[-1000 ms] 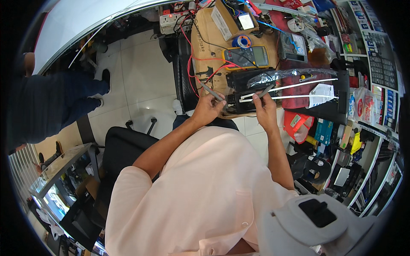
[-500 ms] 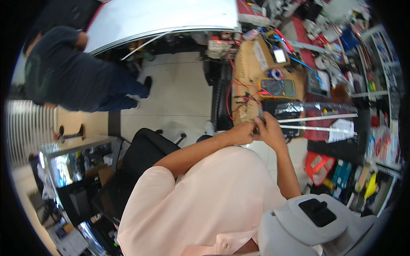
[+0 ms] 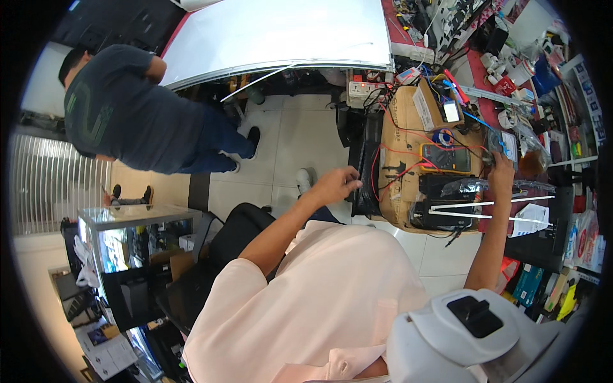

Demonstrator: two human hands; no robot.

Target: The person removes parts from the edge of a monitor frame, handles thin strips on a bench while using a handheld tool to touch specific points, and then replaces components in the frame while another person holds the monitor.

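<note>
My left hand [image 3: 337, 186] hangs in the air left of the cardboard-topped work surface [image 3: 397, 195], its fingers loosely bent and nothing seen in them. My right hand [image 3: 502, 171] reaches to the far right part of the bench, fingers closed around something small and dark that I cannot make out. Left of that hand lies a yellow-edged multimeter [image 3: 445, 158], with red test leads [image 3: 402, 167] looping over the cardboard. A solder spool [image 3: 442, 137] sits just beyond the meter. Closer to me are a black flat case [image 3: 440, 214] and two thin white strips [image 3: 498, 203].
An open cardboard box [image 3: 431, 110] with wires stands at the back. A power strip [image 3: 365, 89] with a red light is beside it. Across the floor [image 3: 290, 137], another person [image 3: 143, 115] stands by a white board [image 3: 281, 32]. A black chair [image 3: 239, 223] is at my left.
My hands were together at the near edge of the work surface. They have parted: the left moved left, the right moved right and farther away. The whole view has shifted slightly.
</note>
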